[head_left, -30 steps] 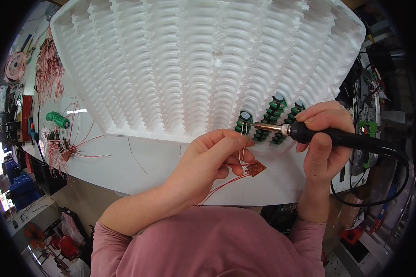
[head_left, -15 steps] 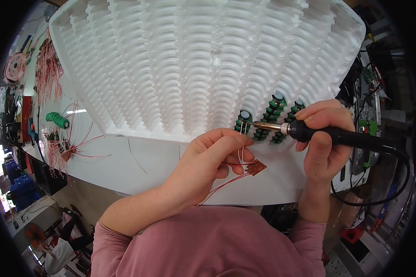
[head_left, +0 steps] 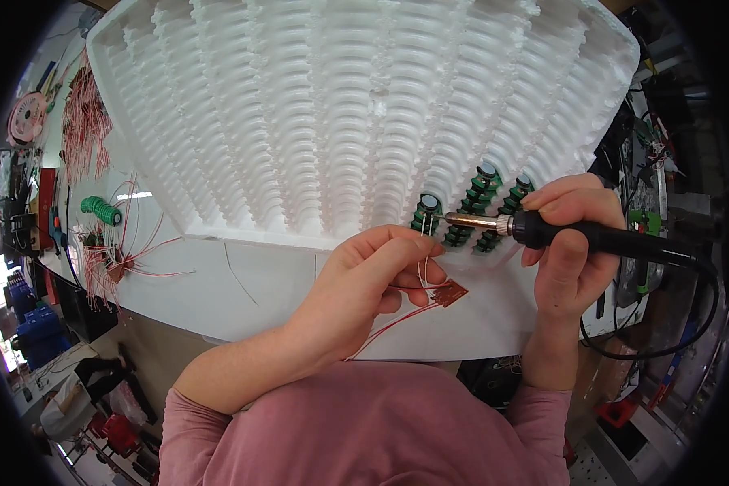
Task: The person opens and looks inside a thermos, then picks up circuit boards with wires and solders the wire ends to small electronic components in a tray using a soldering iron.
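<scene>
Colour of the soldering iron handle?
Black, on the soldering iron in the right hand; head view, the only one.

A white table [head_left: 243,283] fills the middle of the view, brightly and evenly lit. Left of the table, a dim floor [head_left: 150,356] shows below its edge, with blue crates [head_left: 32,340] and red objects [head_left: 109,429] standing on it. Right of the table, a cluttered workbench [head_left: 664,202] holds tangled dark cables and equipment. Bright light glows at the far left.

A green coil [head_left: 101,211] and bundled red wires [head_left: 85,130] lie left of the white foam tray [head_left: 300,105].
</scene>
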### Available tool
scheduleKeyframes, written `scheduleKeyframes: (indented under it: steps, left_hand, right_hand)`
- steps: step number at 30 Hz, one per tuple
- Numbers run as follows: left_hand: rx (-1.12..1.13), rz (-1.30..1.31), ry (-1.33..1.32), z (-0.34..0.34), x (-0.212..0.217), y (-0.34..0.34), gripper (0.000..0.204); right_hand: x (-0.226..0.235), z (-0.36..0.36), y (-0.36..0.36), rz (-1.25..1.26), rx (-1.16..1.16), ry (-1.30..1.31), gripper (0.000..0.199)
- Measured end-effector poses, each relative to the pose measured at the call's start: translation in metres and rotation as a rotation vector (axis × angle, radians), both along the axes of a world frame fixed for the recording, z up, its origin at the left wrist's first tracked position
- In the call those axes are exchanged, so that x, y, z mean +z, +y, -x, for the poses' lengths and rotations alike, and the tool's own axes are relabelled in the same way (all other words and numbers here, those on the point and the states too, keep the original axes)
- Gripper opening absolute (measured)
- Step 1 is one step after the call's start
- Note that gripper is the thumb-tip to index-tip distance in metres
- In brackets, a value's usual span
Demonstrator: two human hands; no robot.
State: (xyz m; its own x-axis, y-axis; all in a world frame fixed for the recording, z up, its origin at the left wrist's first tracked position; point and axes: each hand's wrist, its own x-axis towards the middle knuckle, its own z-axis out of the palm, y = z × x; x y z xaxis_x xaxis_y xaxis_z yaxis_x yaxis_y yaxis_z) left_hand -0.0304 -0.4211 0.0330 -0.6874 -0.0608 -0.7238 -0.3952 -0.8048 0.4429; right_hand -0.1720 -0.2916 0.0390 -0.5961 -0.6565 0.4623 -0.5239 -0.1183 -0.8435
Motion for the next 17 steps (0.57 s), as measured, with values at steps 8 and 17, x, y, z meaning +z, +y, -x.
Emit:
scheduleKeyframes:
  steps: [8, 17]
  left_hand:
    - [-0.006, 0.002, 0.013, -0.0008, -0.0014, -0.0007, 0.016]
    - [-0.013, -0.001, 0.016, -0.0007, -0.0009, -0.0008, 0.018]
  right_hand:
    - [-0.0021, -0.0008, 0.0008, 0.139, 0.042, -0.156, 0.029]
    - [-0.0018, 0.0003, 0.0014, 0.143, 0.046, -0.144, 0.028]
